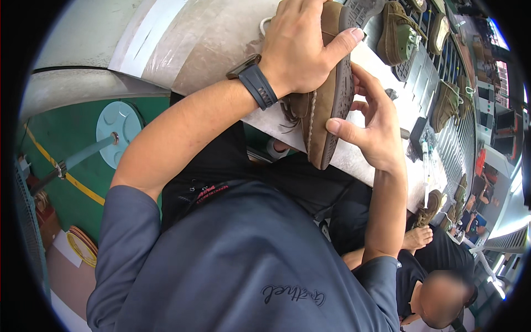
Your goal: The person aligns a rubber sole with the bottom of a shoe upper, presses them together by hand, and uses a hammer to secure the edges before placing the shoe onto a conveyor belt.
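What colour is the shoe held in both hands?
Tan-brown suede shoe with a darker grey-brown sole, seen in the head view.

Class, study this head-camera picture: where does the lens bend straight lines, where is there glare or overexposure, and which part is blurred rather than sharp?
Head view: the fisheye curves the worktable edge and conveyor, with a black rim around the picture; daylight blows out at the far right edge; the left hand, right hand and brown shoe are sharp and evenly lit; the co-worker's face at lower right is blurred.
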The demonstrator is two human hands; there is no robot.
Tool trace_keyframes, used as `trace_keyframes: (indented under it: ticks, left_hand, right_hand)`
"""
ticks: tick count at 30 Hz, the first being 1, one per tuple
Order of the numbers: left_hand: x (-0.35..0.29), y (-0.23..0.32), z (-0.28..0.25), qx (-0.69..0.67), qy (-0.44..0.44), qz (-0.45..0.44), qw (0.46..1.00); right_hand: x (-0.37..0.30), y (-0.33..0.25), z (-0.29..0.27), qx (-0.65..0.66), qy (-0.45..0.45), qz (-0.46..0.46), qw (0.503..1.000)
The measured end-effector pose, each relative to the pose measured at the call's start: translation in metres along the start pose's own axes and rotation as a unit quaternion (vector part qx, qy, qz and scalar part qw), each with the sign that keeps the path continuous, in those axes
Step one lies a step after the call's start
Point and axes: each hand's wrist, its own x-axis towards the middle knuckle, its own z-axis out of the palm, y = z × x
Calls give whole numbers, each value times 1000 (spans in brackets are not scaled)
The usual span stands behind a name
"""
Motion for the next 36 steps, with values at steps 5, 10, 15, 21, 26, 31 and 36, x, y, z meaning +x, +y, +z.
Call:
trace_keyframes:
  ticks: [5,10,15,21,26,31,36]
  left_hand:
    - [0,-2,4,-20,-2,-2,1000]
    - [1,-1,5,-24,-8,5,1000]
    - [13,-3,-3,-33,26,53,998]
    - [70,25,-40,-25,16,198,980]
    - [84,42,-60,37,13,314,949]
    - [70,67,-71,-39,-61,295,953]
    - [55,84,-84,-28,-82,288,954]
  right_hand:
    - [6,6,4,86,24,37,995]
    - [20,8,10,161,72,54,983]
    - [38,-10,12,132,128,24,983]
    - [44,-53,9,27,208,-120,970]
    - [24,-74,14,-93,266,-115,953]
    - [9,-70,-13,78,177,-242,951]
    - [-2,-85,-18,109,153,-292,938]
